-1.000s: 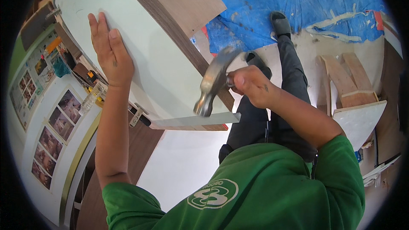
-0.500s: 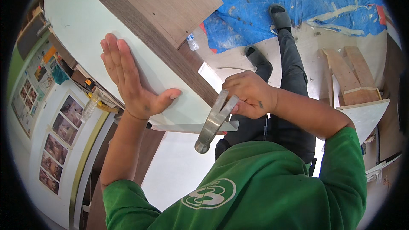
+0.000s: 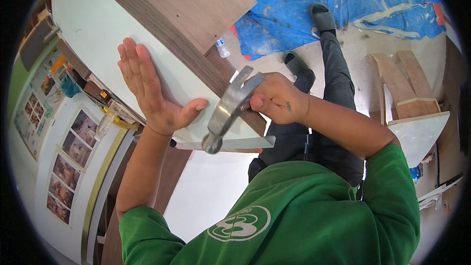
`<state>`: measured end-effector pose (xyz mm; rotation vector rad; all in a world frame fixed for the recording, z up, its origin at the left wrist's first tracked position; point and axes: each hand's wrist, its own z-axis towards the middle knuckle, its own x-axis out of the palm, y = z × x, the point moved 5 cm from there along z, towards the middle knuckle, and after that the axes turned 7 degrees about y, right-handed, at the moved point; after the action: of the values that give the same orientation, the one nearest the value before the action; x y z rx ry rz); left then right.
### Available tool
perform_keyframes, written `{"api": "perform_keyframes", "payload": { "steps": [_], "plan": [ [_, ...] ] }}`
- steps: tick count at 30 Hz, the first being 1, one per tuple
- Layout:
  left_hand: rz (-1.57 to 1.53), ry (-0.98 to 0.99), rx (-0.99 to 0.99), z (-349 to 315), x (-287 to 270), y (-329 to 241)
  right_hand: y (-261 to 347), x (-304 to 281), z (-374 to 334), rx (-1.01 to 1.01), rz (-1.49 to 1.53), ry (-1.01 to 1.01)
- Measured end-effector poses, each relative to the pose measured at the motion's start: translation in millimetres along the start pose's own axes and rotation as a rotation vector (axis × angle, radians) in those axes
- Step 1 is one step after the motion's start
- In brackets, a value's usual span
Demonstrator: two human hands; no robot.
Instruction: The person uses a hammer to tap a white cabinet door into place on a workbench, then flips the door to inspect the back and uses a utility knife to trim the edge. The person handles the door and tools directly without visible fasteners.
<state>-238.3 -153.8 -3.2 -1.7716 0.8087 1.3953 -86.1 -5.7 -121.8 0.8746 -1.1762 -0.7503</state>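
Note:
My left hand (image 3: 153, 88) lies flat on a pale white panel (image 3: 93, 24), fingers stretched out and thumb spread toward the right. A dark wood-grain strip (image 3: 162, 27) runs along the panel's right edge. In my right hand (image 3: 279, 99) is a metal claw hammer (image 3: 228, 105), gripped close to its head. The hammer's claw points up and away while its round face hangs toward the panel's near corner. Whether the hammer touches the panel I cannot tell. Most of its handle is hidden by my fist.
A wood-grain board (image 3: 196, 5) lies beyond the strip, with a plastic bottle (image 3: 222, 47) beside it. Blue sheeting (image 3: 284, 5) covers part of the floor. Wooden pieces (image 3: 402, 83) stand at the right. At the left are a tape measure (image 3: 104, 96) and a clear bottle (image 3: 105, 123).
My right hand has shifted slightly left and up, carrying the hammer over the panel's near corner. My left hand stays in place.

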Motion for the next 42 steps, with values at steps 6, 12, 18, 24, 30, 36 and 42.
{"api": "perform_keyframes", "payload": {
  "steps": [6, 12, 18, 24, 30, 36, 42],
  "plan": [
    [0.007, 0.002, -0.014, 3.0, -0.8, -1.7, -4.6, -10.8, -19.9, 0.313, 0.195, -0.037],
    [0.021, 0.015, -0.003, 1.2, -1.4, -0.4, -1.7, 4.4, -45.9, 0.575, 0.717, -0.028],
    [0.001, 0.025, -0.014, 1.0, -2.2, -0.8, -3.3, 12.0, -42.3, 0.605, 0.982, 0.002],
    [-0.010, 0.024, -0.008, 0.2, -1.0, 0.6, -6.6, 11.7, -42.1, 0.626, 0.989, 0.028],
    [-0.002, 0.026, -0.007, 0.2, -1.0, 0.6, 5.6, -23.1, -86.0, 0.686, 0.599, -0.225],
    [0.000, 0.015, -0.016, -0.2, -2.6, -2.3, 78.3, -25.6, -130.2, 0.827, 0.258, -0.062],
    [0.010, 0.008, 0.011, 3.3, -2.4, -3.4, 87.3, -6.6, -133.7, 0.809, 0.363, -0.172]
  ]
}}
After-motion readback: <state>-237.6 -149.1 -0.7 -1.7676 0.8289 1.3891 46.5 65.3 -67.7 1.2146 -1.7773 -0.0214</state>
